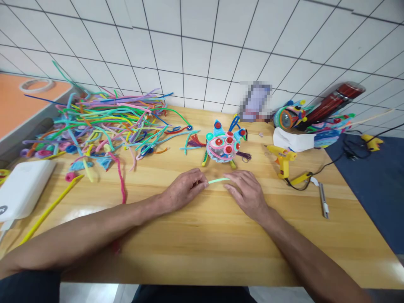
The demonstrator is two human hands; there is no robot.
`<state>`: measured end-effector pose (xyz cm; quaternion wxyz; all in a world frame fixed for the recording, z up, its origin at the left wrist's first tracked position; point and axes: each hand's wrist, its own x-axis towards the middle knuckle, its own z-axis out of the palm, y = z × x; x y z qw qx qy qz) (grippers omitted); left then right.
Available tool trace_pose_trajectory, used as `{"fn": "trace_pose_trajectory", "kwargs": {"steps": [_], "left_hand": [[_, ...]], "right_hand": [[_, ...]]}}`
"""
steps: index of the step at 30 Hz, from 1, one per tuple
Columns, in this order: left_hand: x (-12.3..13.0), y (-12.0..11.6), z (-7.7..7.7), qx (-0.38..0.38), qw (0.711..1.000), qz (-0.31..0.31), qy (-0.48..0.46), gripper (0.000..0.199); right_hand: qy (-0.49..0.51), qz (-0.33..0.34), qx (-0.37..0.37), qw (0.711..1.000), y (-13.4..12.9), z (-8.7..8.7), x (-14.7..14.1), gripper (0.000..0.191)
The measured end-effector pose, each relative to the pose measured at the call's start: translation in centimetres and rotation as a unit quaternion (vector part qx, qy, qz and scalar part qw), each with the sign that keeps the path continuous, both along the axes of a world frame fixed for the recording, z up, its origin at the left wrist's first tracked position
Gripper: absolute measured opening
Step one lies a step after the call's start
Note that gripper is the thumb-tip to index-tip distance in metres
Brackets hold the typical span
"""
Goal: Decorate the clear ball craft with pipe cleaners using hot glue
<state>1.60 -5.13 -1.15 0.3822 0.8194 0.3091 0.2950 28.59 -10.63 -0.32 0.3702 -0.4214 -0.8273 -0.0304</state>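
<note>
A short pale green pipe cleaner (219, 180) stretches between my two hands, low over the wooden table. My left hand (186, 189) is closed, pinching its left end between thumb and fingers. At its right end, the fingers of my right hand (248, 193) are bent around the tip, with the thumb a little apart below. Just behind my hands stands a colourful craft animal (222, 148) made of pipe cleaners, with red round pieces, blue points on top and yellow-green legs. An orange and purple tassel (196, 141) sticks out on its left side.
Many loose pipe cleaners (116, 120) are heaped at the back left, near a white power bank (27, 189). To the right lie a yellow glue gun (283, 160) with its cord and a utility knife (323, 201). A red flask (336, 103) leans by the tiled wall.
</note>
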Motion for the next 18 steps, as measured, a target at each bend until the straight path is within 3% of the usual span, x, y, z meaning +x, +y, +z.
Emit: {"fn": "trace_pose_trajectory", "kwargs": {"steps": [5,8,12,15,18], "left_hand": [[0.3,-0.5,0.0,0.009,0.998,-0.035,0.047,0.017],[0.5,-0.7,-0.4,0.032,0.995,-0.070,0.067,0.022],[0.4,-0.7,-0.8,0.063,0.990,-0.083,0.090,0.025],[0.3,-0.7,-0.9,0.073,0.986,-0.102,0.108,0.026],[0.4,-0.7,-0.8,0.078,0.985,-0.108,0.108,0.026]], "right_hand": [[-0.021,0.025,-0.020,0.999,-0.6,-0.6,-0.9,0.024],[-0.021,0.045,-0.020,0.999,-0.9,0.0,-1.2,0.020],[-0.004,-0.033,0.036,0.999,0.3,2.4,-0.6,0.021],[-0.011,-0.086,0.075,0.993,2.8,4.6,0.4,0.015],[-0.042,-0.104,0.062,0.992,5.6,6.5,0.8,0.011]]}}
